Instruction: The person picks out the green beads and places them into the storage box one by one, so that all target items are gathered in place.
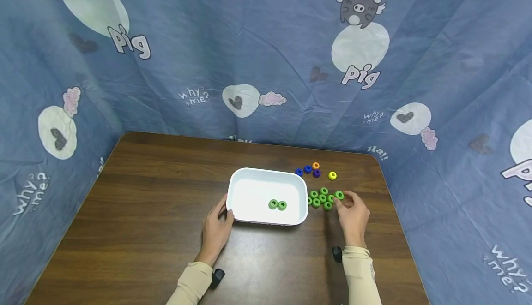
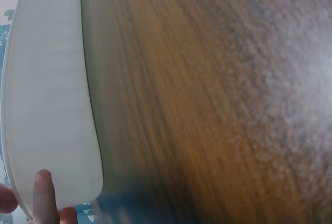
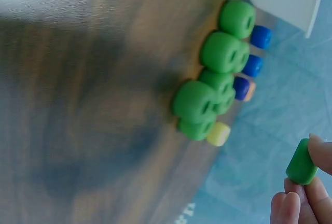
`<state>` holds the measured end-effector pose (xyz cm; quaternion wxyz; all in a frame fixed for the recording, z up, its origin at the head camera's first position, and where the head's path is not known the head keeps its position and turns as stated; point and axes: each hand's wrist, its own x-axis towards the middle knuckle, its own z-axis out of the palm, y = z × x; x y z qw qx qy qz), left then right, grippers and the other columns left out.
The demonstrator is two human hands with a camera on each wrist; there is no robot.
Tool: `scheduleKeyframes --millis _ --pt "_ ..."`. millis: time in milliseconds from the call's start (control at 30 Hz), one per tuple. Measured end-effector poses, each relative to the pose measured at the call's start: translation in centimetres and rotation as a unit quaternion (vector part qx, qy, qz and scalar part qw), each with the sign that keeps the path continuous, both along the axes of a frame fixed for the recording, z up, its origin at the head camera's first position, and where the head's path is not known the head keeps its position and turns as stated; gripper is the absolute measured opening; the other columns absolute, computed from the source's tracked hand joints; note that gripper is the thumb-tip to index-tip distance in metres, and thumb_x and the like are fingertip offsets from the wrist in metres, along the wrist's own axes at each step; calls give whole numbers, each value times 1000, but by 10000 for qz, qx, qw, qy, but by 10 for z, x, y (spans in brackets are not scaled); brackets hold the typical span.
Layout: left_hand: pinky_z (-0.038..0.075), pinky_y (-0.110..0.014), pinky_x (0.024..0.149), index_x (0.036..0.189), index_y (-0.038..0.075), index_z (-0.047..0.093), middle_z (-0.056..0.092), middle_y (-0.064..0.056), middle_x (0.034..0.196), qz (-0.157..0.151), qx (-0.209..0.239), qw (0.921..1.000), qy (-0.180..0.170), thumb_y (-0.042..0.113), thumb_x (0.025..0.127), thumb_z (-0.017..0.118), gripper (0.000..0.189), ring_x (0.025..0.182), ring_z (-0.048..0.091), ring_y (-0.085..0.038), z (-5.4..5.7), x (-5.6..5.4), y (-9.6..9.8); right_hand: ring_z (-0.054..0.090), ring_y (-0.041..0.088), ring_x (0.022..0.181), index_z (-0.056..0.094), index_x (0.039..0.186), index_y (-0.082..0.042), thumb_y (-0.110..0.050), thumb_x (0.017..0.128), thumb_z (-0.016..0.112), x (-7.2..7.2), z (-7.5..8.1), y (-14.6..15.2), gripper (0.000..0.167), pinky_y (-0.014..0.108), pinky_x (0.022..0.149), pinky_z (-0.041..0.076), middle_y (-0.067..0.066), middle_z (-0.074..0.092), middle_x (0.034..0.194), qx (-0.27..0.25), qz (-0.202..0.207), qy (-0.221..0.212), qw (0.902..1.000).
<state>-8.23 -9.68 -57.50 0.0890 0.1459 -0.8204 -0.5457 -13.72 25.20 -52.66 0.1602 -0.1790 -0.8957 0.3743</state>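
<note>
My right hand [image 1: 354,216] pinches one green ring-shaped bead [image 3: 302,162] between thumb and fingers, just right of a cluster of green beads [image 1: 323,198] on the table. A white rectangular tray [image 1: 266,223] stands left of that cluster, with two green beads [image 1: 277,205] lying inside on its floor. At the tray's left end, my left hand [image 1: 216,231] grips the rim and wall, thumb at the near corner. In the left wrist view a finger [image 2: 45,198] lies along the white outer wall.
Behind the green cluster lie two blue beads [image 1: 307,169], an orange bead [image 1: 316,165], a dark purple bead [image 1: 317,173] and, a little apart, a yellow bead [image 1: 332,176]. The brown wooden table [image 1: 158,194] ends at a blue printed cloth [image 1: 266,56] at the back and sides.
</note>
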Motion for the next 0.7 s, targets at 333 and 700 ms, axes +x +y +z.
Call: scheduleKeyframes --millis 333,700 --pt "47 -50 112 145 10 54 58 -17 146 -10 46 10000 -30 12 95 61 50 129 61 -33 -1 -1 -1 72 37 98 71 113 -2 -11 83 79 -4 14 -19 32 48 84 60 20 73 112 -26 391 332 9987" --pt "47 -49 112 143 7 55 59 -17 144 -26 101 9999 64 11 94 62 50 128 62 -33 0 1 -1 70 37 95 72 109 0 -8 80 81 -7 8 -50 31 47 81 61 20 74 108 161 937 409 9946"
